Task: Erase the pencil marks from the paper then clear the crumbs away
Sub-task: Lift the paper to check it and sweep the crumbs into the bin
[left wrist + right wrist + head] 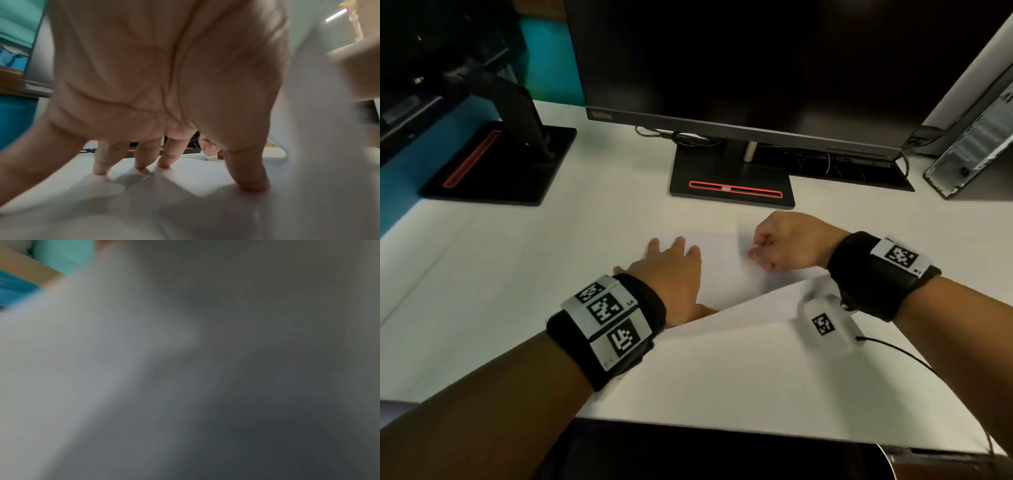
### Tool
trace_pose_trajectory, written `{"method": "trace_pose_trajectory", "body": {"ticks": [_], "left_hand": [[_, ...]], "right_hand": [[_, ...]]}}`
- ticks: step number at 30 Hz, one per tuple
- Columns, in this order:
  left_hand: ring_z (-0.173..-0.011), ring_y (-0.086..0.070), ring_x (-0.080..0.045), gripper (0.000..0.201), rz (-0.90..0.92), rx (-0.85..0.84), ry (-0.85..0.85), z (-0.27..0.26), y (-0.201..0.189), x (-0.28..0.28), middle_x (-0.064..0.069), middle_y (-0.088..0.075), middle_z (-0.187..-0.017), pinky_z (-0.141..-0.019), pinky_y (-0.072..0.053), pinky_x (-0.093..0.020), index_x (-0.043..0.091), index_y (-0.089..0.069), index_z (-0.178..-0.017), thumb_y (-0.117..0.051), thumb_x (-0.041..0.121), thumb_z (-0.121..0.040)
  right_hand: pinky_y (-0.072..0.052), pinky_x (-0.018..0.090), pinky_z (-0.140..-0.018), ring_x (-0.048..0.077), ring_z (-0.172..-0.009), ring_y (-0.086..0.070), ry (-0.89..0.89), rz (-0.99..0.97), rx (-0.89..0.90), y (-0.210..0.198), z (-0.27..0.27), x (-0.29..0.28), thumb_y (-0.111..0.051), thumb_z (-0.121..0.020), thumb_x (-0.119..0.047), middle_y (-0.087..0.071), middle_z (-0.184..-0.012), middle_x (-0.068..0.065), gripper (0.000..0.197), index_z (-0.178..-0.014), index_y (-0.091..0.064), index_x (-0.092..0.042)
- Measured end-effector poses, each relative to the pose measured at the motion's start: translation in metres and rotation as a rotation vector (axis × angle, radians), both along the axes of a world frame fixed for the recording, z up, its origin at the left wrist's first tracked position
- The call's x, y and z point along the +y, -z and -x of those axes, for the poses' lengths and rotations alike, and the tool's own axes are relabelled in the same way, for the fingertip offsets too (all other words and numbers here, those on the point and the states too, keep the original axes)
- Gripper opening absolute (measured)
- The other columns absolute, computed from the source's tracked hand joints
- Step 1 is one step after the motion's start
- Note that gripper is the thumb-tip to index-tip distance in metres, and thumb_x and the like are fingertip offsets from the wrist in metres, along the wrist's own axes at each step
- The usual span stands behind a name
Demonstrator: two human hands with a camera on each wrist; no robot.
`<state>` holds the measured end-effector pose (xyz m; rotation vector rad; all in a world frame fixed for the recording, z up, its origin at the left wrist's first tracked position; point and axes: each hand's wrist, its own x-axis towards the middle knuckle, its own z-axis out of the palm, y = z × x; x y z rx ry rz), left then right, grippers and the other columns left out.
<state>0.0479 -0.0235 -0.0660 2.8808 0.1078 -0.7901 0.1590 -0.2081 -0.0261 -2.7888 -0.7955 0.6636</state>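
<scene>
A white sheet of paper (722,270) lies on the white desk in front of the monitor stand; its near edge lifts up under my right wrist. My left hand (671,267) presses flat on the paper's left part with fingers spread, fingertips (100,170) down on the sheet. My right hand (780,240) is curled into a fist over the paper's right part and pinches a small white eraser (210,157), which touches the paper. No pencil marks or crumbs show clearly. The right wrist view is a grey blur.
A black monitor stand base (732,185) with a red slot stands just beyond the paper. A second monitor base (496,164) stands at the far left. A grey computer case (976,137) leans at the far right. Cables lie behind the stand. The desk's front edge (756,431) runs close below my arms.
</scene>
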Motion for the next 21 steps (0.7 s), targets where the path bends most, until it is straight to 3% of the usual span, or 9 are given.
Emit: {"method": "trace_pose_trajectory", "body": {"ticks": [3,5,8,12,15,17,19,21], "left_hand": [[-0.152,0.005,-0.041,0.11,-0.001,0.023,0.004,-0.001,-0.001,0.0,-0.003,0.005,-0.168,-0.115,-0.025,-0.064,0.02,-0.003,-0.16,-0.062,0.07,-0.082],[-0.152,0.006,-0.041,0.117,-0.007,0.036,0.02,-0.004,0.0,0.0,-0.004,0.008,-0.168,-0.117,-0.023,-0.063,0.02,-0.001,-0.16,-0.06,0.077,-0.077],[-0.152,0.006,-0.041,0.117,-0.023,0.044,0.024,-0.004,0.001,0.0,-0.005,0.008,-0.168,-0.117,-0.023,-0.062,0.02,0.0,-0.16,-0.06,0.078,-0.077],[-0.151,-0.001,-0.044,0.105,-0.022,-0.006,0.022,-0.002,-0.003,-0.002,-0.006,-0.003,-0.167,-0.115,-0.029,-0.062,0.018,-0.008,-0.159,-0.062,0.068,-0.084],[-0.152,0.001,-0.044,0.112,-0.012,0.011,0.032,-0.003,-0.002,0.001,-0.008,0.002,-0.168,-0.117,-0.025,-0.062,0.017,-0.004,-0.16,-0.061,0.074,-0.081],[-0.152,0.0,-0.043,0.117,-0.016,0.013,0.049,-0.004,0.0,0.002,-0.009,0.003,-0.168,-0.118,-0.023,-0.061,0.017,-0.004,-0.16,-0.059,0.079,-0.077],[-0.152,-0.001,-0.044,0.109,-0.031,0.008,0.037,-0.003,-0.001,0.001,-0.009,0.0,-0.168,-0.118,-0.024,-0.06,0.016,-0.006,-0.159,-0.059,0.072,-0.082],[-0.151,0.0,-0.045,0.096,-0.035,0.002,0.021,0.0,-0.005,-0.002,-0.006,-0.002,-0.168,-0.116,-0.027,-0.061,0.017,-0.008,-0.159,-0.06,0.06,-0.09]], "right_hand": [[-0.054,0.031,-0.073,0.023,-0.079,-0.068,0.077,-0.031,-0.065,-0.001,-0.006,-0.002,-0.065,-0.093,-0.034,-0.074,-0.079,0.006,0.03,-0.077,-0.073,-0.01],[-0.052,0.03,-0.069,0.021,-0.074,-0.067,0.015,-0.054,-0.04,0.0,0.004,0.006,-0.065,-0.093,-0.033,-0.074,-0.077,0.005,0.028,-0.076,-0.07,-0.011],[-0.055,0.03,-0.073,0.014,-0.064,-0.067,-0.056,-0.046,0.083,0.004,0.019,0.015,-0.064,-0.095,-0.032,-0.076,-0.074,0.001,0.028,-0.077,-0.071,-0.012],[-0.054,0.03,-0.074,0.021,-0.078,-0.07,0.113,0.027,-0.037,-0.002,0.001,0.002,-0.063,-0.093,-0.033,-0.076,-0.076,0.003,0.03,-0.078,-0.074,-0.01],[-0.053,0.029,-0.072,0.024,-0.087,-0.069,0.135,0.041,-0.096,-0.008,-0.003,0.002,-0.061,-0.095,-0.034,-0.074,-0.087,0.008,0.031,-0.086,-0.073,-0.006],[-0.058,0.03,-0.073,0.02,-0.077,-0.071,0.116,-0.043,-0.003,-0.005,0.001,0.012,-0.061,-0.096,-0.032,-0.076,-0.082,0.006,0.03,-0.084,-0.072,-0.007],[-0.06,0.03,-0.074,0.017,-0.068,-0.071,0.106,-0.084,0.101,0.001,0.005,0.022,-0.062,-0.096,-0.03,-0.077,-0.077,0.005,0.029,-0.082,-0.072,-0.007],[-0.06,0.033,-0.078,0.024,-0.076,-0.073,0.074,-0.02,0.071,0.003,0.001,0.024,-0.061,-0.097,-0.032,-0.078,-0.082,0.006,0.032,-0.085,-0.074,-0.005]]}}
